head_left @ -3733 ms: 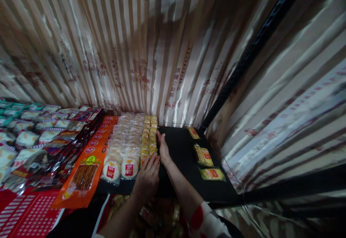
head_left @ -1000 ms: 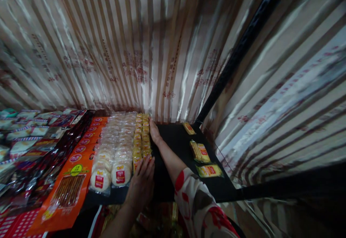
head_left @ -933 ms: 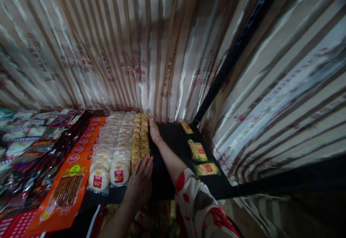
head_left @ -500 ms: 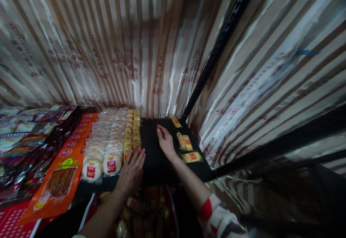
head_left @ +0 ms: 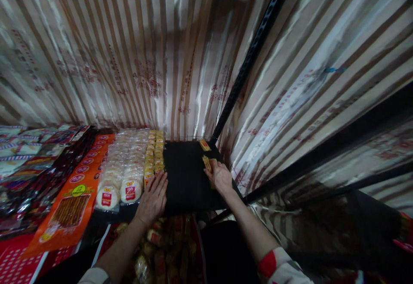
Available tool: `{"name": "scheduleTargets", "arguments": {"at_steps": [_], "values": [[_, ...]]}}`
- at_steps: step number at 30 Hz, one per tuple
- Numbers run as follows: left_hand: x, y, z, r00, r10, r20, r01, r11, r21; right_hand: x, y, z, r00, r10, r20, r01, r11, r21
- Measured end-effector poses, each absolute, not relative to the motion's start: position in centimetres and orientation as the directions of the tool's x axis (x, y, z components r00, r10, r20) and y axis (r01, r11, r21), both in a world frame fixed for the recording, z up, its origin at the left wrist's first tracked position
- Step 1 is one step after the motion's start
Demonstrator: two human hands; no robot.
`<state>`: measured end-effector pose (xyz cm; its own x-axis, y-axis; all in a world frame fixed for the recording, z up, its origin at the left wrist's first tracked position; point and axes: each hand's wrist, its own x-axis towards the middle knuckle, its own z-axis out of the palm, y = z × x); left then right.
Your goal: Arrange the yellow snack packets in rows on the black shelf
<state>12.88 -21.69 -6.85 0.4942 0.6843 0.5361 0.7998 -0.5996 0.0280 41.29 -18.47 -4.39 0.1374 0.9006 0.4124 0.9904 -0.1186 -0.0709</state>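
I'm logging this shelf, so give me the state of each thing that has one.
left hand: flat, fingertips at the yellow packet row
right hand: laid over a loose yellow packet
far yellow packet: lying alone, untouched
round cake packs: lined up in rows
black shelf: middle bare

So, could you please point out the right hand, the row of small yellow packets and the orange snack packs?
right hand (head_left: pixel 221 177), head view, back of the hand.
row of small yellow packets (head_left: pixel 154 154), head view, middle of the row.
orange snack packs (head_left: pixel 69 212), head view, front pack's window.
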Motion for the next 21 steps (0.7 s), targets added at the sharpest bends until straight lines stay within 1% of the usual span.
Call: {"name": "scheduleTargets", "arguments": {"at_steps": [2,5,7,9,11,12,13,14,15,16,17,18,19,20,21], "values": [[12.8,-21.6,-6.9,0.494,0.684,0.536,0.8,-0.6,0.029,40.8,-18.3,-4.4,0.111,0.9,0.421,0.994,-0.091,-0.068],[12.6,-21.6,-6.9,0.507,0.685,0.524,0.795,-0.606,0.022,39.9,-18.3,-3.9,0.086,0.899,0.429,0.99,-0.03,-0.136],[12.4,-21.7,-6.8,0.515,0.68,0.522,0.788,-0.615,0.024,39.3,-18.7,-3.3,0.038,0.89,0.454,0.979,0.057,-0.193],[12.3,-22.0,-6.6,0.514,0.672,0.533,0.775,-0.63,0.048,38.9,-19.3,-2.6,-0.048,0.863,0.502,0.955,0.187,-0.229],[12.7,-22.2,-6.3,0.472,0.679,0.562,0.754,-0.641,0.142,38.5,-20.1,-1.9,-0.136,0.821,0.555,0.919,0.313,-0.238],[13.2,-22.3,-6.2,0.425,0.699,0.575,0.735,-0.637,0.231,38.4,-20.5,-1.7,-0.169,0.799,0.577,0.903,0.36,-0.234],[13.8,-22.4,-5.9,0.353,0.736,0.578,0.706,-0.615,0.352,38.2,-20.9,-1.4,-0.197,0.781,0.593,0.891,0.395,-0.224],[14.6,-22.4,-5.6,0.262,0.786,0.56,0.651,-0.572,0.498,38.1,-21.2,-1.3,-0.219,0.766,0.604,0.883,0.419,-0.212],[15.5,-22.3,-5.3,0.149,0.851,0.504,0.568,-0.491,0.661,38.0,-21.6,-1.1,-0.237,0.753,0.614,0.877,0.438,-0.198],[16.5,-22.2,-4.8,0.04,0.915,0.402,0.441,-0.377,0.815,37.9,-21.9,-1.0,-0.254,0.742,0.62,0.872,0.453,-0.185],[17.4,-22.1,-4.2,-0.055,0.966,0.254,0.26,-0.232,0.937,37.8,-22.1,-1.0,-0.27,0.732,0.626,0.867,0.468,-0.173],[18.3,-22.0,-3.6,-0.105,0.989,0.099,0.06,-0.094,0.994,37.7,-22.4,-0.9,-0.282,0.722,0.632,0.862,0.479,-0.163],[19.1,-21.9,-2.9,-0.093,0.995,-0.025,-0.112,0.015,0.994,37.5,-22.6,-0.9,-0.291,0.712,0.639,0.858,0.49,-0.155],[19.7,-21.8,-2.2,-0.025,0.995,-0.097,-0.231,0.089,0.969,37.4,-22.8,-0.9,-0.301,0.704,0.643,0.853,0.5,-0.149],[20.2,-21.7,-1.6,0.04,0.99,-0.139,-0.306,0.144,0.941,37.3,-23.0,-0.9,-0.31,0.7,0.643,0.848,0.509,-0.145]]}}
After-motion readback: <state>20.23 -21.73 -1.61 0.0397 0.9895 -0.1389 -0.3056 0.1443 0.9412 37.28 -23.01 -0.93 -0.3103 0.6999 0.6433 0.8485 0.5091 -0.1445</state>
